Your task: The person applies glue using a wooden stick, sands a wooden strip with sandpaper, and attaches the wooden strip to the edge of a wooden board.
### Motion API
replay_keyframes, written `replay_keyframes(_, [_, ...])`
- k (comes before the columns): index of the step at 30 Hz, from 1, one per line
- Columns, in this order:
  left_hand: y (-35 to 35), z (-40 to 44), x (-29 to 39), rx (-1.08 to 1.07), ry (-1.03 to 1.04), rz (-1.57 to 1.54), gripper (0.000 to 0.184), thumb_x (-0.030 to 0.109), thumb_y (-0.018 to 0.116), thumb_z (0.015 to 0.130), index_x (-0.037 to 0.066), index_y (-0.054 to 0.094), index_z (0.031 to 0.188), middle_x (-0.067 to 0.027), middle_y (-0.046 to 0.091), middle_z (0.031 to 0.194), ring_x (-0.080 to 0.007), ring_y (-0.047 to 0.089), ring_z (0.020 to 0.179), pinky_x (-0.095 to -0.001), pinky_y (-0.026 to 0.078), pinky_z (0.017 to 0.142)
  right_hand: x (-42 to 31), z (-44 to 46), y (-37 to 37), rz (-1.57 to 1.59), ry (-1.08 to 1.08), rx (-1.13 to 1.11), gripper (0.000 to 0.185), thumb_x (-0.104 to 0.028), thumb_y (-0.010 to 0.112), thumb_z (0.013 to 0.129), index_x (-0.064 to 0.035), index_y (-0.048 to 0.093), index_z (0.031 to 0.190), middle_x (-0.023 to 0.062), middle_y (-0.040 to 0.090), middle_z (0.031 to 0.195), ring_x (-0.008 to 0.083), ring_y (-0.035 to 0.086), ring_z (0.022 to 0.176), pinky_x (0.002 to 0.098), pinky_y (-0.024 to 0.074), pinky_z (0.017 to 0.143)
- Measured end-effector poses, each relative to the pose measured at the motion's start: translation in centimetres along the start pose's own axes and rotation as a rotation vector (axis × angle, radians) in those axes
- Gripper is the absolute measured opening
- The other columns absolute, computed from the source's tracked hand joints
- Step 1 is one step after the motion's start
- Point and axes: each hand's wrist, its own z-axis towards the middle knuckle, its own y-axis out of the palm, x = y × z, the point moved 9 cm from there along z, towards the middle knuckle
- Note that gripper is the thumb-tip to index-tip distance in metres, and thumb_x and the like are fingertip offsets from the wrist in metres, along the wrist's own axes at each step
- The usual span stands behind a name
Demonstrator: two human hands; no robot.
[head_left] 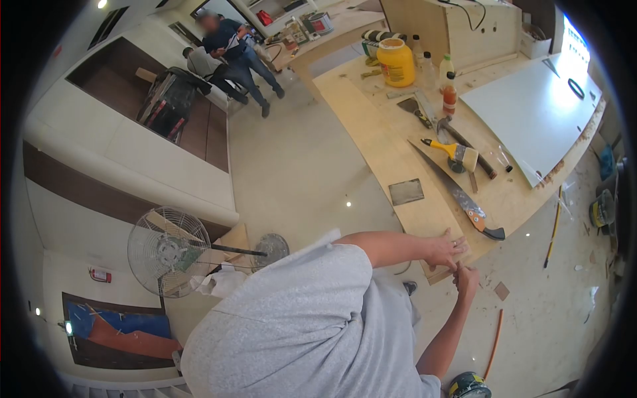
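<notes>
My left hand [447, 250] lies with fingers spread on the end of a long, pale wooden board [371, 142] on the workbench. Close beside it, at the board's end, my right hand [466, 277] is closed; what it grips is too small to make out. A handsaw [458, 194] with an orange and black handle rests just beyond my left hand. Farther up the board sits a grey rectangular sheet [406, 192]. A yellow-handled brush [458, 152], a hammer [468, 144] and a scraper [415, 111] lie on the bench beyond the saw.
A yellow tub [396, 63], several bottles and a white panel [531, 116] occupy the bench's far part. On the left stands a caged fan [169, 252]. Two people [242, 56] are in the background. A paint bucket [469, 386] is on the floor near my right arm.
</notes>
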Motion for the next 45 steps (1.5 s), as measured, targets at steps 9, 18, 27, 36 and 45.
replay_keyframes(9, [0.1, 0.0, 0.0, -0.013, 0.005, 0.075, 0.084, 0.035, 0.091, 0.079, 0.046, 0.052, 0.153, -0.0246, 0.016, 0.176, -0.0518, 0.011, 0.163, -0.0873, 0.032, 0.111, 0.3, 0.2, 0.0, -0.005, -0.026, -0.009, 0.046, -0.039, 0.071, 0.095, 0.0003, 0.071, 0.07, 0.0063, 0.059, 0.053, 0.0158, 0.055, 0.044, 0.033, 0.0399, 0.044])
replay_keyframes(18, [0.0, -0.2, -0.1, -0.02, -0.009, 0.032, 0.085, 0.033, 0.093, 0.076, 0.046, 0.055, 0.151, -0.0248, 0.019, 0.176, -0.0514, 0.013, 0.163, -0.0871, 0.032, 0.11, -0.8, -0.3, -0.5, -0.13, -0.001, -0.026, 0.045, -0.042, 0.068, 0.087, -0.0003, 0.074, 0.07, 0.0095, 0.067, 0.058, 0.0199, 0.065, 0.052, 0.037, 0.0509, 0.055])
replay_keyframes(27, [-1.0, -0.5, 0.0, -0.009, -0.01, 0.006, 0.084, 0.028, 0.092, 0.078, 0.046, 0.056, 0.152, -0.0242, 0.016, 0.177, -0.0506, 0.011, 0.164, -0.0883, 0.029, 0.111, -0.3, -0.5, -0.6, -0.102, 0.058, 0.036, 0.045, -0.04, 0.07, 0.089, 0.0014, 0.077, 0.072, 0.0101, 0.067, 0.058, 0.0179, 0.065, 0.052, 0.0353, 0.0527, 0.054])
replay_keyframes(36, [-0.8, -0.7, 0.0, 0.005, -0.017, -0.004, 0.088, 0.035, 0.093, 0.077, 0.045, 0.052, 0.155, -0.0244, 0.019, 0.176, -0.0534, 0.011, 0.163, -0.0883, 0.026, 0.114, -1.3, -1.0, -0.9, -0.211, 0.098, 0.038, 0.046, -0.043, 0.072, 0.09, -0.0008, 0.078, 0.073, 0.0136, 0.071, 0.061, 0.0241, 0.073, 0.059, 0.0406, 0.0571, 0.064])
replay_keyframes(45, [-1.1, -3.0, -1.2, 0.283, 0.108, -0.243, 0.074, 0.036, 0.088, 0.083, 0.036, 0.059, 0.151, -0.0249, 0.038, 0.166, -0.0519, 0.026, 0.159, -0.0831, 0.026, 0.116, -2.2, -1.2, -1.2, -0.579, 0.096, 0.239, 0.042, -0.039, 0.071, 0.091, 0.0006, 0.078, 0.077, 0.0199, 0.071, 0.066, 0.0348, 0.075, 0.065, 0.047, 0.0583, 0.07])
